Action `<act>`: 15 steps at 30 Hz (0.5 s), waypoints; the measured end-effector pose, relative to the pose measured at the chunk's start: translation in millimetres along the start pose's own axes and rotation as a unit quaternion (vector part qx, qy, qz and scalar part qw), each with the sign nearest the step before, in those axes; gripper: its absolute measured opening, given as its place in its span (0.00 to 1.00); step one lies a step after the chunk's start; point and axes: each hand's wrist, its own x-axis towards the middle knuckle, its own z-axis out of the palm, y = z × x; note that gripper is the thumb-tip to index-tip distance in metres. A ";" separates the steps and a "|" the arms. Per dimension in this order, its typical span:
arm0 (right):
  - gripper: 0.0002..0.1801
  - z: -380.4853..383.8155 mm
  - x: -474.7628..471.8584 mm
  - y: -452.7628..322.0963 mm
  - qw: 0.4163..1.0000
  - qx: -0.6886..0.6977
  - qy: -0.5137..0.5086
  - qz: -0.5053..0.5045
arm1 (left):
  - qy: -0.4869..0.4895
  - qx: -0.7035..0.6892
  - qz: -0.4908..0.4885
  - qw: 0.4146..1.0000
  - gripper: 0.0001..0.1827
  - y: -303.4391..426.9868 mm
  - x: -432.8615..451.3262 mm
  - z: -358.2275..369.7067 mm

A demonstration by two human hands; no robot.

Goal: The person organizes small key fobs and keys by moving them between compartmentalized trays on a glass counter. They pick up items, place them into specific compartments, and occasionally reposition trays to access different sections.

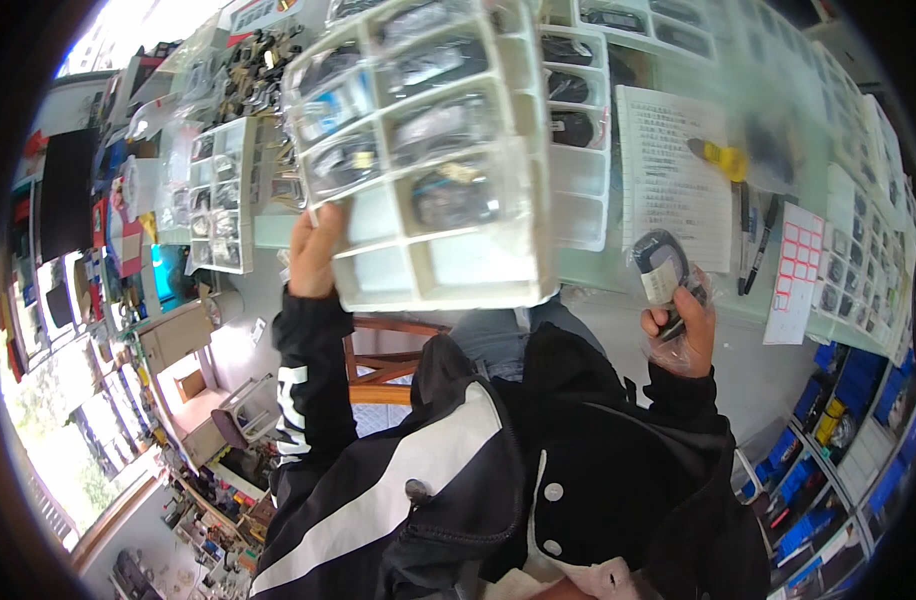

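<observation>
My left hand (315,253) grips the left edge of a white plastic compartment tray (469,294), tilted up above the glass-topped table. Several of its compartments hold dark items in clear plastic bags; one bagged item (454,199) looks like a car key fob. In my right hand (687,330) is a dark key fob (659,253) in a clear bag, with a pale label on its face. That hand is in front of the table's near edge, just below a lined notebook (675,225) with handwriting. A similar white tray (578,202) lies partly hidden behind the raised one.
Two dark pens (762,244), a blurred yellow-and-black object (724,159) and a red-bordered label sheet (795,262) lie right of the notebook. More filled trays (859,270) line the right side. Another tray (240,195) and loose small parts (259,75) are at left.
</observation>
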 end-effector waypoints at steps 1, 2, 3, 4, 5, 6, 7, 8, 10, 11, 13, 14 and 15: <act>0.21 0.8 -0.6 -0.3 1.000 0.003 0.012 -0.004 | -0.026 -0.021 0.001 0.999 0.14 -6.8 5.3 15.4; 0.21 0.7 -2.1 -0.8 1.000 0.001 0.020 -0.011 | -0.039 -0.030 -0.007 0.999 0.14 -12.7 9.7 31.2; 0.21 -0.2 -4.0 -2.0 1.000 -0.003 0.027 -0.014 | -0.051 -0.037 -0.016 0.998 0.14 -15.4 14.1 44.4; 0.21 -1.6 -5.6 -2.2 0.999 -0.003 0.032 -0.018 | -0.046 -0.010 -0.058 0.997 0.16 -15.4 18.8 54.9; 0.21 -3.3 -7.3 -2.6 0.999 0.000 0.039 -0.024 | -0.039 -0.016 -0.043 0.998 0.17 -16.3 19.4 66.9; 0.21 -5.3 -8.8 -2.8 0.999 0.001 0.038 -0.030 | -0.046 0.002 -0.009 0.999 0.16 -12.5 20.4 72.7; 0.21 -7.5 -10.3 -2.8 0.999 0.002 0.045 -0.031 | -0.038 0.032 0.003 0.999 0.16 -8.4 19.6 77.1; 0.21 -9.4 -11.6 -2.7 0.998 0.003 0.054 -0.033 | -0.023 0.042 -0.007 0.999 0.17 -4.3 17.9 79.8; 0.21 -12.2 -13.2 -2.3 0.998 0.010 0.061 -0.032 | 0.011 0.064 -0.024 0.998 0.19 3.1 14.0 79.1; 0.20 -12.8 -13.7 -1.9 0.998 0.014 0.059 -0.031 | -0.003 0.028 -0.037 0.999 0.20 5.7 13.3 76.2; 0.19 -12.7 -14.2 -2.1 0.998 0.018 0.059 -0.030 | -0.053 -0.072 -0.051 0.995 0.20 9.6 13.9 63.7; 0.19 -12.3 -14.5 -3.1 0.998 0.017 0.060 -0.030 | -0.073 -0.098 -0.040 0.992 0.20 9.2 17.2 55.8; 0.18 -11.4 -14.1 -4.8 0.997 0.016 0.061 -0.034 | -0.046 -0.129 -0.069 0.988 0.22 6.7 17.0 47.4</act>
